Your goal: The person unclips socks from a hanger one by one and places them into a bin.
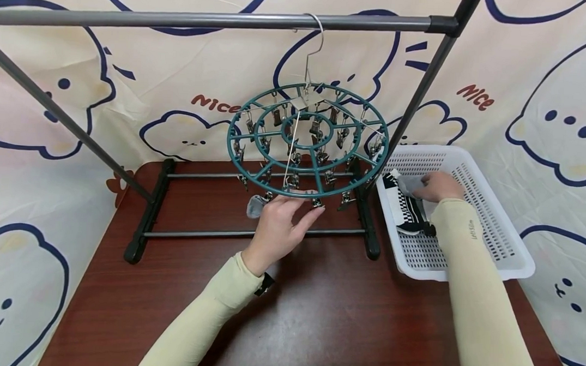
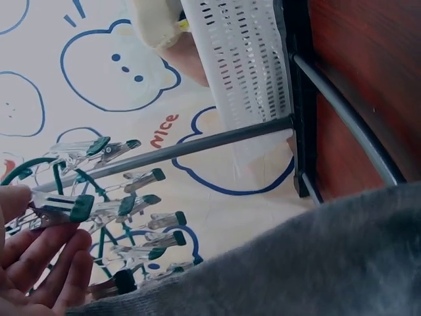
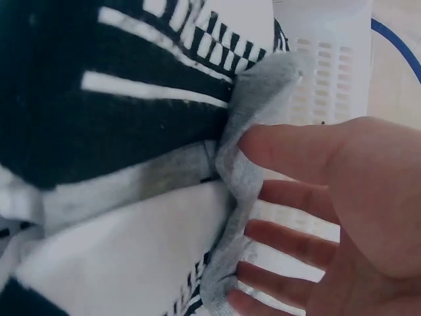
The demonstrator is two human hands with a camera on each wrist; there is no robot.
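Observation:
A round green clip hanger [image 1: 317,193] hangs by its hook from the rail, with metal clips all around it. At its front edge my left hand [image 1: 280,229] pinches one clip [image 2: 62,207] between thumb and fingers. A grey sock [image 1: 255,206] hangs just left of that hand; grey cloth [image 2: 296,263] fills the bottom of the left wrist view. My right hand [image 1: 440,186] is inside the white basket [image 1: 508,252], gripping the edge of a grey sock [image 3: 247,151] with thumb and fingers. Black-and-white patterned socks [image 1: 405,210] lie against it.
The grey metal rack [image 1: 207,20] spans the back, its slanted posts on both sides and black feet [image 1: 371,244] on the brown table [image 1: 346,305]. The basket stands right of the rack's right foot. A cartoon-printed cloth [image 1: 567,189] covers the walls behind.

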